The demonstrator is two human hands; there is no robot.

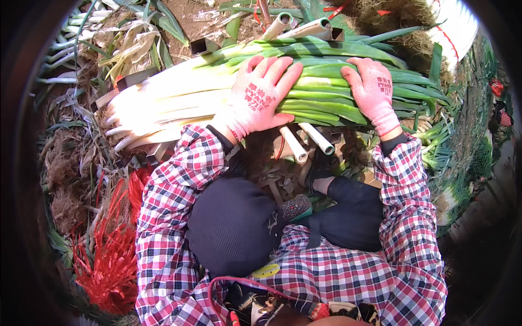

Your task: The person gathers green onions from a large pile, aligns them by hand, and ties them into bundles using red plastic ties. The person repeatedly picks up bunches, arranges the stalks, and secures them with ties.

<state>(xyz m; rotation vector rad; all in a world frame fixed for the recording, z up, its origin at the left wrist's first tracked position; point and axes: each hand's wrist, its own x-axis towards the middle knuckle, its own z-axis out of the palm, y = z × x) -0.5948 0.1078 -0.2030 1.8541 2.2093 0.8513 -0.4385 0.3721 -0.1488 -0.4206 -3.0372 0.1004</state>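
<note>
A thick bundle of long green onions (179, 87) lies across a low frame of metal tubes (316, 138), white stems to the left and green leaves to the right. My left hand (263, 95), in a pink knit glove, rests on top near the middle with its fingers spread. Farther right, my right hand (372, 91), in a matching glove, lies over the green leaves with its thumb apart from the fingers. Both palms face down and are hidden, and I see no tie around the bundle beneath them.
Red plastic strips (108, 261) lie at the lower left beside root clumps and dry leaves (67, 208). More onions (61, 61) lie at the upper left. A bundle with a red tie (452, 30) stands at the upper right. Green netting-like material or foliage (469, 159) borders the right.
</note>
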